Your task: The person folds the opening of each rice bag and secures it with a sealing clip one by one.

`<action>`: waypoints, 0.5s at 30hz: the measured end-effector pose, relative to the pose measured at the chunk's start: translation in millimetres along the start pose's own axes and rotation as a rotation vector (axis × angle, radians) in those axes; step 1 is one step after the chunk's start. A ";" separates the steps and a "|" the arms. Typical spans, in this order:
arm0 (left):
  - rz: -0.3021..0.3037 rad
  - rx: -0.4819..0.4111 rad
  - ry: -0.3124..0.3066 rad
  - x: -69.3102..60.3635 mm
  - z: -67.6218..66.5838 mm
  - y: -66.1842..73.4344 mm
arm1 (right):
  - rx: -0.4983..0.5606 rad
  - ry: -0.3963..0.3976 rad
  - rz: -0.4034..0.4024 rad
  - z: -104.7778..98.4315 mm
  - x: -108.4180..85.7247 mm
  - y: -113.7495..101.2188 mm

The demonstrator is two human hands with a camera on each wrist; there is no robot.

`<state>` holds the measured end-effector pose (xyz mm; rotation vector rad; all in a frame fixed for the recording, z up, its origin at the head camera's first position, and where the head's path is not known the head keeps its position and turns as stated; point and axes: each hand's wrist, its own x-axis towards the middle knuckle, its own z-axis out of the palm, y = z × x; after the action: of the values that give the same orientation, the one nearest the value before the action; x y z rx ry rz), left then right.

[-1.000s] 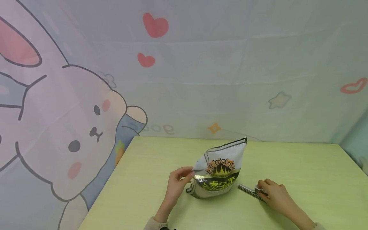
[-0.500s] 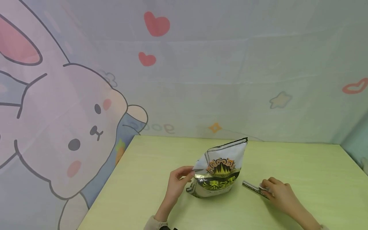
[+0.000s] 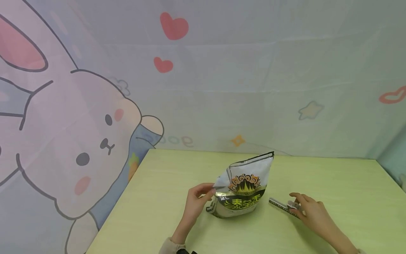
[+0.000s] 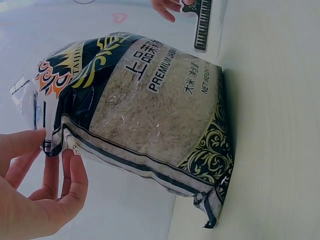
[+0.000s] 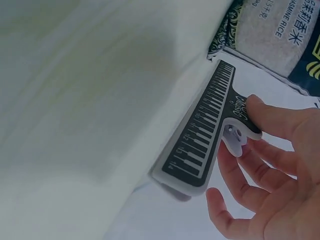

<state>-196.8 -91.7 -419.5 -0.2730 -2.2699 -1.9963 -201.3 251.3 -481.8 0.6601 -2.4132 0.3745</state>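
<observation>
One rice bag is pinched by the nearly closed left grip, one clip by the half-closed right grip.

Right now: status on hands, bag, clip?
Left hand pinches rice bag by its edge. Right hand grips piano-key clip, apart from bag. No obstruction visible between them.

1. We are looking at an indoor spot; whether at home or in a studio, we cannot tell.
2. Across the far side we see a creased cloth, printed with a big rabbit at left and hearts.
3. Near us stands a plain yellow-green table.
</observation>
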 end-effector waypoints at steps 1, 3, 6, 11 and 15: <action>0.001 -0.001 0.000 -0.2 0.0 0.0 | 0.008 0.005 0.000 -1.1 0.6 -0.1; 0.002 -0.003 -0.001 -0.4 -0.1 -0.1 | 0.024 0.016 -0.002 -3.5 1.7 -0.2; -0.002 -0.006 -0.003 -0.3 -0.2 -0.2 | 0.053 0.030 0.000 -6.8 3.0 -0.5; -0.002 -0.014 -0.007 0.0 -0.7 -0.4 | 0.072 0.044 -0.001 -11.4 6.1 -1.8; 0.001 -0.019 -0.010 -0.2 -1.1 -0.2 | 0.057 0.067 -0.005 -14.5 8.7 -1.9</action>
<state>-196.7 -92.8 -419.7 -0.2860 -2.2566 -2.0217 -199.3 252.4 -464.9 0.6679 -2.3447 0.4583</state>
